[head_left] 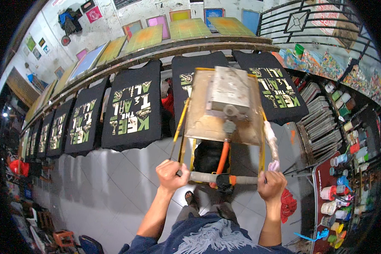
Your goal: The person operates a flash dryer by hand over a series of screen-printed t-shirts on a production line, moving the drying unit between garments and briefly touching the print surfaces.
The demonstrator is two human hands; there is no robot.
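Observation:
My left hand (pixel 172 174) is closed around the left end of a grey wrapped handlebar (pixel 245 180). At its right end, my right hand (pixel 271 185) is closed too. The bar joins yellow-edged side rails of a frame carrying a tan panel (pixel 199 114) with a metal box on top (pixel 228 86), slightly blurred; it looks like a flash dryer. An orange hose (pixel 223 156) runs from a fitting under the box down to the bar. The panel hangs over one printed black T-shirt (pixel 189 63) and hides most of its print.
More printed black T-shirts (pixel 131 101) lie stretched on boards along the long bench. Printing screens (pixel 144 40) lean behind them. Stacked frames (pixel 321 122) and ink tubs (pixel 329 208) crowd the right side. A red cloth (pixel 288 205) lies near my right hand; grey tiles (pixel 127 182) cover the floor.

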